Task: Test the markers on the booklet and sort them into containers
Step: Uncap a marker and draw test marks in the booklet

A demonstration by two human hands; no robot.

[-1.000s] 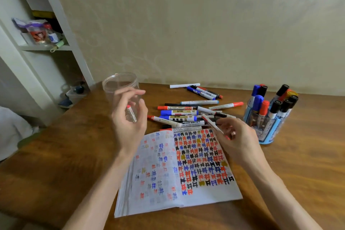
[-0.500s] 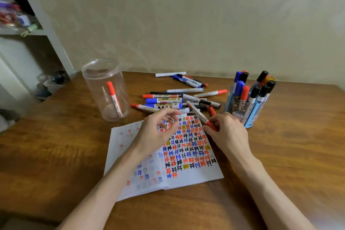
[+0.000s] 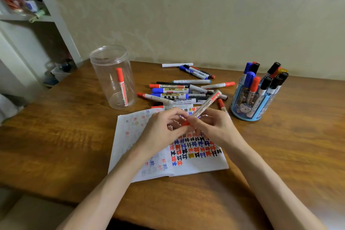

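An open booklet (image 3: 196, 162) covered in red, blue and black marks lies on the wooden table. Above it, both hands meet on one red marker (image 3: 207, 105). My right hand (image 3: 214, 127) grips its white barrel, which tilts up to the right. My left hand (image 3: 164, 129) pinches the red cap end. A clear plastic jar (image 3: 112, 73) stands at the left with one red marker (image 3: 122, 87) inside. A blue holder (image 3: 248, 106) at the right is full of several capped markers.
Several loose markers (image 3: 173, 91) lie in a pile behind the booklet, one more red marker (image 3: 221, 103) beside the holder. A white shelf unit (image 3: 56, 11) with clutter stands at the far left, and the wall runs along the table's back edge.
My left hand left the jar, where a red marker now stands, and came to the red marker that my right hand lifted from the pile. The view shifted left.
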